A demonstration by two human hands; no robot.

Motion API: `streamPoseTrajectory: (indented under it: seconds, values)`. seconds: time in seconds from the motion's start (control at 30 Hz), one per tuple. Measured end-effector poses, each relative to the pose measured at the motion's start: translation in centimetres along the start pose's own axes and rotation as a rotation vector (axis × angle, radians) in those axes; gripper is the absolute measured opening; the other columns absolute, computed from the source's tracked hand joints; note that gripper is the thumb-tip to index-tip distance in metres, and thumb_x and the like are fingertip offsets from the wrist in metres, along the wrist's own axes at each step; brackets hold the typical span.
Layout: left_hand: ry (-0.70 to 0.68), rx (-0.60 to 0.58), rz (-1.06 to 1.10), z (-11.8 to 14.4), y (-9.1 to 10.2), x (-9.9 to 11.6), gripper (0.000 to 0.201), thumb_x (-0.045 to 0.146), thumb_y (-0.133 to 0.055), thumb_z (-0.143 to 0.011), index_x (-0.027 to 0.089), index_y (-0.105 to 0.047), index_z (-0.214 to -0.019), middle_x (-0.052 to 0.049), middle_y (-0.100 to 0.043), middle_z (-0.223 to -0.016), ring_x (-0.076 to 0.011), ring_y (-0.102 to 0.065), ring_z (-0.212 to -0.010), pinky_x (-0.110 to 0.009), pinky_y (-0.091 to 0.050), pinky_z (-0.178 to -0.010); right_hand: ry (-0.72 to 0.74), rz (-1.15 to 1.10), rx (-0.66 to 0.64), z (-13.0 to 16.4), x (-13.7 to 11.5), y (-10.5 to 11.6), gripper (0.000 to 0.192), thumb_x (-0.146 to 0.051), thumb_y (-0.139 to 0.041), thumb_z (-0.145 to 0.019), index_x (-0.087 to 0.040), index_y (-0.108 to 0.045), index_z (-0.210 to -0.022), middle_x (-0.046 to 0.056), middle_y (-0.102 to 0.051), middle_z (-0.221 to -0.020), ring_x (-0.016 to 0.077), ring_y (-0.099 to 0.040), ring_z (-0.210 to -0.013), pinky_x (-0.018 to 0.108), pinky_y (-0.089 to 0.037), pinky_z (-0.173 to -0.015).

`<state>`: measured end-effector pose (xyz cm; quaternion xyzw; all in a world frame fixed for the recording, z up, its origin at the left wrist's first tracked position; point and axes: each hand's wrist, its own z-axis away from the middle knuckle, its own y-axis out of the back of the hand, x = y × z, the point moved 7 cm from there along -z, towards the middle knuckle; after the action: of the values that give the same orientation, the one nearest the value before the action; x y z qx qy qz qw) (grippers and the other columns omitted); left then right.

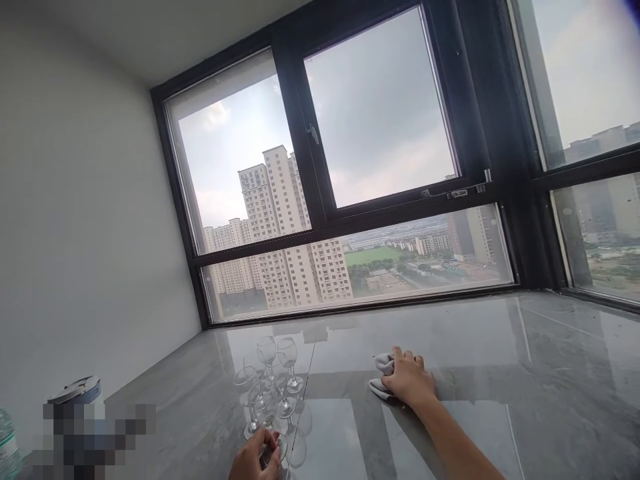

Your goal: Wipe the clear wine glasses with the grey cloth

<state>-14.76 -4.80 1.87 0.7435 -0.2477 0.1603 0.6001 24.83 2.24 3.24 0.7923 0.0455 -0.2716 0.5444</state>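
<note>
In the head view, a cluster of stemmed glasses stands on the tiled window ledge, left of its middle, between the near side and the back edge along the window frame. The left hand, at the bottom of the view, has its thumb and fingers closed about the lower part of the nearest glass. The right hand grips a folded grey cloth against the ledge, well apart from the glasses, towards the right back corner. The step in hand seems to be handling that glass while the cloth is kept ready or wiped along the tiles; the next move would call for a light hold low on the stem, clear of the neighbouring bowls. The exact contact under the left fingers is hidden, and overlapping clear rims and reflections make the glasses hard to count. Pixelation covers part of a lidded container at lower left, and the left border cuts off a plastic bottle.
</note>
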Motion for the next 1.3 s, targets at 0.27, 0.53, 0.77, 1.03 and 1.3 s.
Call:
streamPoseTrajectory:
  seconds: [0.27, 0.53, 0.77, 1.03, 1.3]
  values:
    - [0.090, 0.261, 0.483, -0.5, -0.5, -0.5, 0.047, 0.057, -0.065, -0.070, 0.021, -0.056, -0.099, -0.002, -0.070, -0.070, -0.0233, -0.070, -0.074, -0.029, -0.052, -0.071, 0.065, -0.061, -0.141, 0.3, -0.9, -0.6, 0.053, -0.015, -0.056, -0.079, -0.015, -0.050, -0.132, 0.017, -0.065, -0.115, 0.0327, -0.064, -0.105, 0.036, -0.045, -0.075]
    - [-0.244, 0.037, 0.322, -4.1, -6.4, 8.4, 0.020, 0.033, -0.053, -0.088, 0.019, -0.066, -0.091, -0.008, -0.073, -0.090, -0.0209, -0.068, -0.084, -0.029, -0.049, -0.077, 0.110, -0.095, -0.109, 0.5, -1.6, -0.8, 0.062, -0.009, -0.051, -0.074, -0.019, -0.049, -0.135, 0.013, -0.071, -0.117, 0.0288, -0.068, -0.105, 0.032, -0.044, -0.074]
    - [-0.461, 0.044, 0.178, -7.9, -9.4, 14.3, 0.027, 0.015, -0.043, -0.091, 0.021, -0.068, -0.099, -0.007, -0.072, -0.095, -0.0201, -0.065, -0.087, -0.026, -0.042, -0.077, 0.003, -0.336, 0.042, -0.3, -0.3, -0.4, 0.058, -0.023, -0.052, -0.076, -0.018, -0.047, -0.134, 0.014, -0.071, -0.117, 0.0286, -0.067, -0.106, 0.033, -0.045, -0.081]
    - [-0.231, 0.199, 0.348, -9.8, -7.2, 10.9, 0.022, 0.024, -0.045, -0.092, 0.018, -0.066, -0.088, -0.001, -0.065, -0.072, -0.0150, -0.056, -0.067, -0.023, -0.034, -0.063, -0.258, -1.031, 0.204, -0.1, -0.3, -0.2, 0.071, -0.055, -0.067, -0.063, -0.021, -0.046, -0.121, 0.010, -0.070, -0.098, 0.0297, -0.066, -0.089, 0.038, -0.049, -0.078]
    - [-0.155, 0.137, 0.146, -9.3, -7.7, 12.3, 0.017, 0.020, -0.056, -0.083, 0.019, -0.070, -0.073, -0.002, -0.065, -0.064, -0.0136, -0.055, -0.062, -0.025, -0.027, -0.061, 0.107, -1.064, 0.261, 2.5, -5.0, 0.7, 0.075, -0.041, -0.064, -0.072, -0.020, -0.033, -0.137, 0.007, -0.064, -0.101, 0.0242, -0.065, -0.085, 0.037, -0.051, -0.080]
